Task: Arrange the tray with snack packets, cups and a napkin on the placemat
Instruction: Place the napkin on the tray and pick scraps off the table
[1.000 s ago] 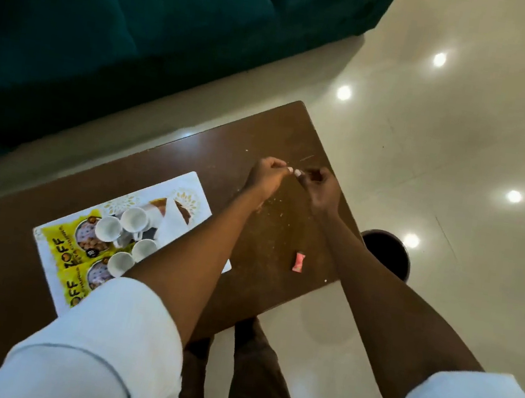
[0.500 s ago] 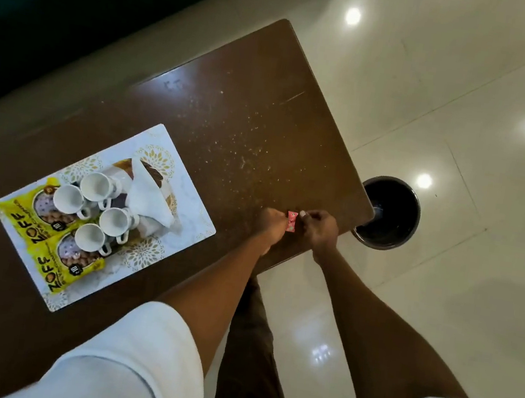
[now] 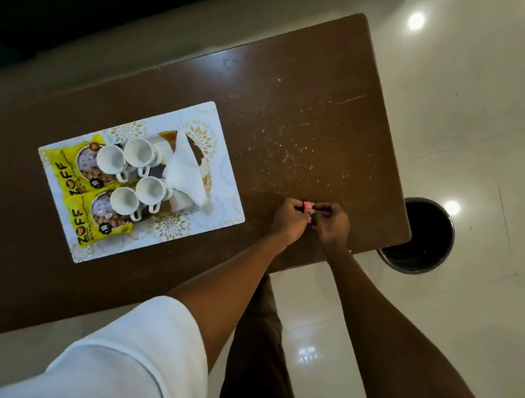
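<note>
A white placemat (image 3: 221,193) with gold flowers lies on the brown table (image 3: 300,109). On it rests a tray (image 3: 205,175), mostly covered. Two yellow snack packets (image 3: 66,168) lie at its left end, several white cups (image 3: 132,177) stand in the middle, and a white napkin (image 3: 184,167) leans at the right end. Near the table's front right edge my left hand (image 3: 289,217) and my right hand (image 3: 330,223) together pinch a small red wrapper (image 3: 308,208).
A round black bin (image 3: 424,238) stands on the glossy floor just past the table's right edge. White crumbs speckle the table top between the placemat and my hands. A dark sofa fills the top left. My legs are below the table's front edge.
Both hands came back from the table's far part to its front edge and took hold of the red wrapper that lay there. The camera tilted down, bringing the whole placemat into view.
</note>
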Available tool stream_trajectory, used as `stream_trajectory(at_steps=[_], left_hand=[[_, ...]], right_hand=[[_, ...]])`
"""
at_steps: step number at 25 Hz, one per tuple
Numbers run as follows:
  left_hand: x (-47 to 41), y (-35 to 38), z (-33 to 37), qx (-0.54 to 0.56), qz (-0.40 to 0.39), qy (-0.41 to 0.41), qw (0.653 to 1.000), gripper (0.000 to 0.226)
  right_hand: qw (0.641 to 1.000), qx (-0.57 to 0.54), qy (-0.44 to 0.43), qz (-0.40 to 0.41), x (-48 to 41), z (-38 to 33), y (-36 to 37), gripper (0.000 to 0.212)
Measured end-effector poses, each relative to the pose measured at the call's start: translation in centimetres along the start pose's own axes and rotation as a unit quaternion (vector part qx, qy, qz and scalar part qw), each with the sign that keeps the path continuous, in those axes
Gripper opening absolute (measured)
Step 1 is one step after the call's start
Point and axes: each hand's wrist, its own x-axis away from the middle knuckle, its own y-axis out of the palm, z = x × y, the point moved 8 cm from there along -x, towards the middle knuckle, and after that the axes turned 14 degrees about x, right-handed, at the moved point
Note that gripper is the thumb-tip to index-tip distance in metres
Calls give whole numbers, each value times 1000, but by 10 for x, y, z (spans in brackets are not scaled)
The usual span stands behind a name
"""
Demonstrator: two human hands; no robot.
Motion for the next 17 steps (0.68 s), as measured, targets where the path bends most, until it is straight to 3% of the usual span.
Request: stream_trajectory(at_steps=[9,17], left_hand=[[-25,-166,52,74,131,89,985,34],[-25,-181,57,16,170,139,975,34]], right_hand=[[977,139,-159,-28,17,-162,111,28],[959,196,-202,-31,27,-196,139,31]])
